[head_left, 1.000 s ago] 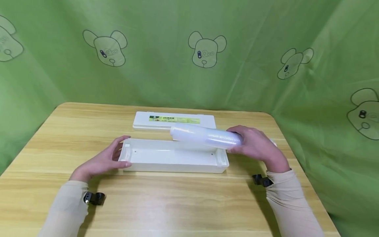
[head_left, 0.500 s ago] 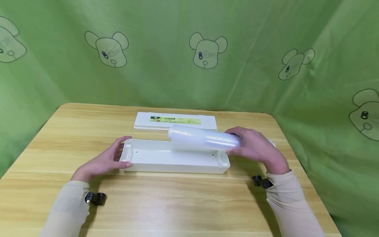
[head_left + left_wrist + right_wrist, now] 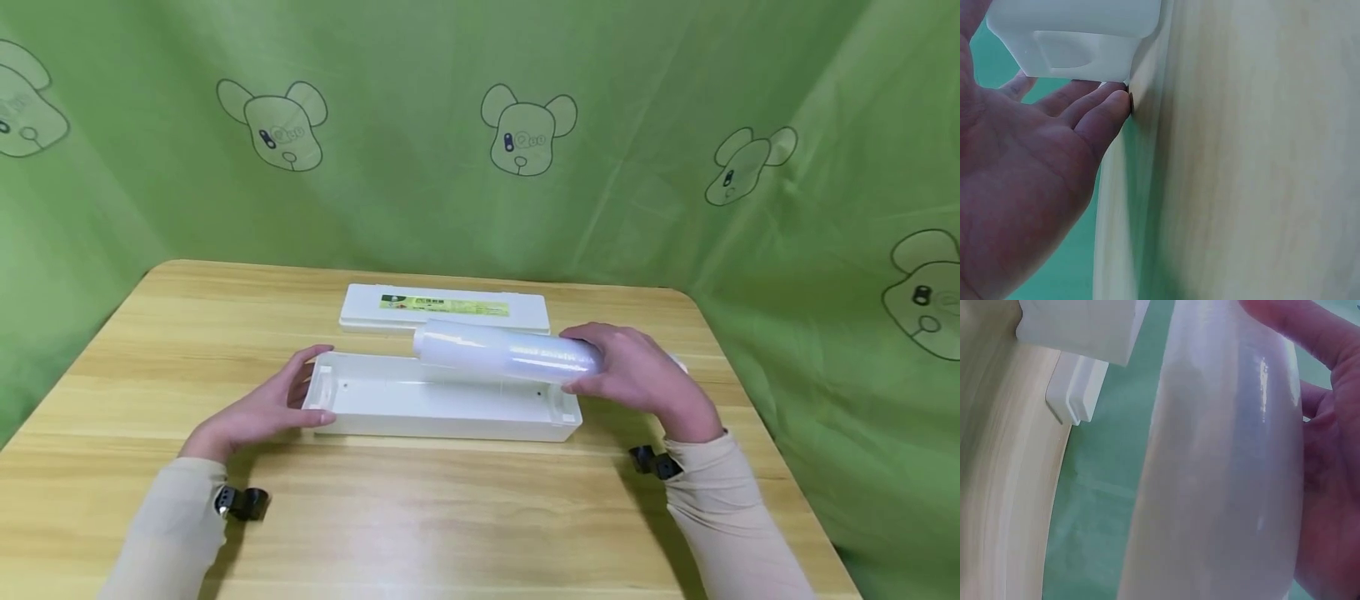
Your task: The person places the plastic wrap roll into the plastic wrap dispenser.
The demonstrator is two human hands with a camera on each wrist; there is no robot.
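In the head view, a long white plastic box (image 3: 450, 425) stands on the table with its hollow side up. My left hand (image 3: 258, 404) holds its left end, thumb along the front corner and fingers at the back. The left wrist view shows these fingers (image 3: 1104, 119) against the box's end wall (image 3: 1079, 53). My right hand (image 3: 637, 371) grips a roll of cling film (image 3: 495, 350) near its right end. The roll hangs slanted over the box, its left end higher. In the right wrist view, the roll (image 3: 1222, 456) fills the middle, with the palm beside it.
Behind the box lies a white lid (image 3: 360, 308) bearing a green and yellow label (image 3: 450, 306). The wooden table (image 3: 450, 517) has its far edge close behind the lid. A green curtain (image 3: 412, 208) with bear-head drawings hangs around the table.
My right hand has moved a little left with the roll of cling film, whose left end has shifted left over the box. The left hand keeps its hold on the box.
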